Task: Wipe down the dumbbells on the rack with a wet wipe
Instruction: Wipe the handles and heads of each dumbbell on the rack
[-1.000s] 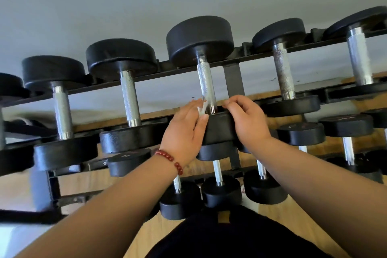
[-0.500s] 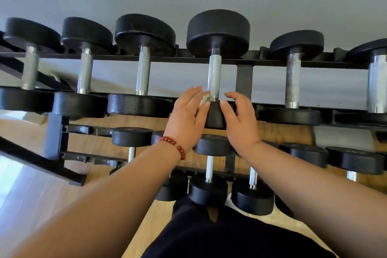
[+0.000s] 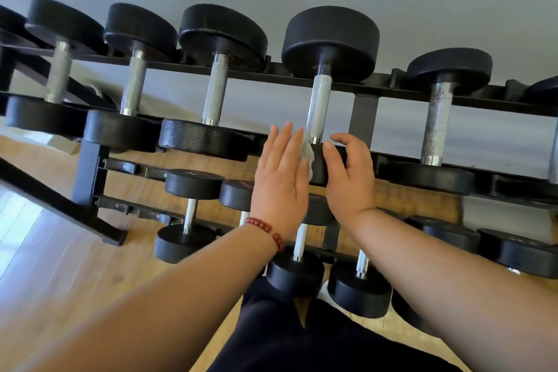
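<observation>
Compared with 0.5 s earlier, the left hand (image 3: 280,181) has flattened: its fingers now lie straight and together, pressing the white wet wipe (image 3: 308,157) against the near head of the 4th dumbbell (image 3: 320,103) on the top tier. The right hand (image 3: 351,181) has loosened, and its fingers now arch over that same head with the thumb on its edge, curled round nothing. The view has also tipped, so the rack (image 3: 363,118) slants down to the right.

The 2 hands sit just beside each other, with only the wipe and a strip of black head between them. A gap of grey wall shows on either side of the knurled handle. The rack's upright post stands just to the right of it.

A neighbouring dumbbell (image 3: 216,93) lies to the left, its near head close to the left hand, and another (image 3: 437,124) lies well apart on the right. Smaller dumbbells (image 3: 190,214) fill the lower tiers, partly hidden by both forearms. A red bead bracelet (image 3: 265,228) circles the left wrist (the beads are small and round). Wooden floor (image 3: 60,266) runs beneath.
</observation>
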{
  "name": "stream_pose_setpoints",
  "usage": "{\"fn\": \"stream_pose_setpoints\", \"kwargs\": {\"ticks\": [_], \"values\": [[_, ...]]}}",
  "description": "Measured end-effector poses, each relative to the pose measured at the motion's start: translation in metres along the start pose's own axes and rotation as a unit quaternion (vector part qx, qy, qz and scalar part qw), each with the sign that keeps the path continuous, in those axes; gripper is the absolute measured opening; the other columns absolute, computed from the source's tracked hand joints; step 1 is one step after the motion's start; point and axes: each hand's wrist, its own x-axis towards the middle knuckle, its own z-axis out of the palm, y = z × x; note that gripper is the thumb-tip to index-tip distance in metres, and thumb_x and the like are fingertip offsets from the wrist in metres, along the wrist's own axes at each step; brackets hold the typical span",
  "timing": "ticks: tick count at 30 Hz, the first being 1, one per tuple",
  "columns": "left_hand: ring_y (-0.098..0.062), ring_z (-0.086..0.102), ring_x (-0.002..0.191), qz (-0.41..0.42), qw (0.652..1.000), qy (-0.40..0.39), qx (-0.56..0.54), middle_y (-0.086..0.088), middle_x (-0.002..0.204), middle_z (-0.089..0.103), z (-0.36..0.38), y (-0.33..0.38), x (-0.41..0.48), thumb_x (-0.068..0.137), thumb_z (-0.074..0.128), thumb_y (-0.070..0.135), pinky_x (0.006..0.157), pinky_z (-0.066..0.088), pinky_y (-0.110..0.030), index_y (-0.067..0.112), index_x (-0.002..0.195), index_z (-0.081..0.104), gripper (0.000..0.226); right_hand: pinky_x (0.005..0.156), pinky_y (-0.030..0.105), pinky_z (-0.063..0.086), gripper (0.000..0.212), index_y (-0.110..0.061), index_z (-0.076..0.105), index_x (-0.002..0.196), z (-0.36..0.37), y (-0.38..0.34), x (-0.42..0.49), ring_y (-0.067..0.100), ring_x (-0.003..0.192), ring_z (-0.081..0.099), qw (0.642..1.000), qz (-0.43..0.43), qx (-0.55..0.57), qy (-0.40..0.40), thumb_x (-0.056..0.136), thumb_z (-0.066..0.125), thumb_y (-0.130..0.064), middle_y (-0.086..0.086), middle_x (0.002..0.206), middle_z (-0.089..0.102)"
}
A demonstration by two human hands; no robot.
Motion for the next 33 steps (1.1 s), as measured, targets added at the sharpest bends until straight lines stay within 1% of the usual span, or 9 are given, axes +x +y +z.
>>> {"fn": "stream_pose_setpoints", "kwargs": {"ticks": [3,8,12,16,18,21,25,30,33], "values": [[0.001,-0.002,0.146,0.032,0.999,-0.009,0.002,0.014,0.155,0.012,0.002,-0.008,-0.013,0.102,0.024,0.036,0.118,-0.002,-0.018,0.027,0.149,0.017,0.048,0.086,0.006,0.035,0.048,-0.021,0.058,0.110,0.002,0.001,0.000,-0.002,0.101,0.050,1.000,-0.015,0.001,0.015,0.086,0.040,-0.058,-0.016,0.104,0.052],[-0.006,0.007,0.148,-0.108,0.991,0.017,-0.075,0.006,0.160,0.019,-0.002,-0.003,0.017,0.105,0.027,0.027,0.122,0.010,-0.030,0.020,0.153,0.023,0.048,0.089,0.017,0.041,0.052,-0.017,0.060,0.111,0.004,0.003,0.001,0.009,0.105,0.052,1.000,0.002,0.007,0.021,0.086,0.040,-0.058,-0.008,0.108,0.055],[-0.008,-0.001,0.149,-0.016,1.000,-0.009,-0.001,0.011,0.159,0.009,0.001,0.000,-0.016,0.102,0.021,0.038,0.116,-0.005,-0.014,0.025,0.152,0.010,0.052,0.089,0.024,0.044,0.036,-0.023,0.058,0.104,0.003,0.004,0.001,0.009,0.102,0.053,0.999,-0.023,0.000,0.025,0.090,0.042,-0.052,-0.007,0.104,0.057],[-0.003,0.018,0.144,-0.120,0.989,0.016,-0.080,0.004,0.158,0.026,-0.004,-0.007,0.018,0.106,0.027,0.032,0.118,0.016,-0.022,0.022,0.152,0.027,0.048,0.088,0.020,0.042,0.034,-0.026,0.057,0.102,0.005,0.004,0.001,0.008,0.102,0.053,1.000,-0.009,0.009,0.027,0.088,0.042,-0.053,-0.009,0.103,0.056],[-0.006,0.026,0.141,-0.159,0.979,0.042,-0.119,0.003,0.155,0.033,-0.004,-0.005,0.027,0.106,0.028,0.031,0.116,0.021,-0.019,0.021,0.150,0.033,0.045,0.087,0.021,0.042,0.032,-0.027,0.056,0.101,0.006,0.005,0.001,0.008,0.101,0.053,0.999,-0.009,0.013,0.034,0.088,0.042,-0.053,-0.011,0.102,0.054],[-0.007,0.014,0.145,-0.108,0.992,0.022,-0.063,0.002,0.160,0.019,0.000,0.004,0.007,0.105,0.028,0.029,0.111,0.010,-0.009,0.019,0.152,0.024,0.049,0.087,0.024,0.043,0.028,-0.026,0.057,0.099,0.006,0.006,0.001,0.009,0.099,0.053,0.999,-0.025,0.015,0.040,0.089,0.043,-0.049,-0.011,0.099,0.055],[-0.008,0.000,0.148,-0.045,0.999,-0.021,-0.015,0.003,0.162,0.009,-0.001,-0.001,-0.005,0.103,0.026,0.033,0.118,0.002,-0.022,0.019,0.154,0.014,0.054,0.088,0.025,0.044,0.028,-0.024,0.057,0.099,0.006,0.007,0.002,0.008,0.099,0.053,0.999,-0.034,0.016,0.038,0.091,0.044,-0.047,-0.011,0.099,0.055],[-0.010,0.016,0.147,-0.137,0.987,0.019,-0.077,0.002,0.161,0.020,-0.005,-0.001,0.024,0.105,0.028,0.031,0.121,0.018,-0.033,0.021,0.151,0.028,0.047,0.091,0.025,0.043,0.027,-0.028,0.056,0.101,0.007,0.008,0.001,0.008,0.103,0.053,0.999,-0.019,0.022,0.040,0.090,0.042,-0.049,-0.013,0.102,0.055],[-0.017,0.001,0.150,-0.040,0.999,-0.017,0.033,-0.004,0.163,0.009,0.002,0.005,0.000,0.104,0.027,0.032,0.121,0.006,-0.035,0.015,0.154,0.017,0.053,0.096,0.020,0.040,0.031,-0.027,0.057,0.104,0.005,0.008,0.000,0.002,0.108,0.051,0.998,-0.014,0.049,0.031,0.091,0.036,-0.045,-0.019,0.106,0.054]]}}
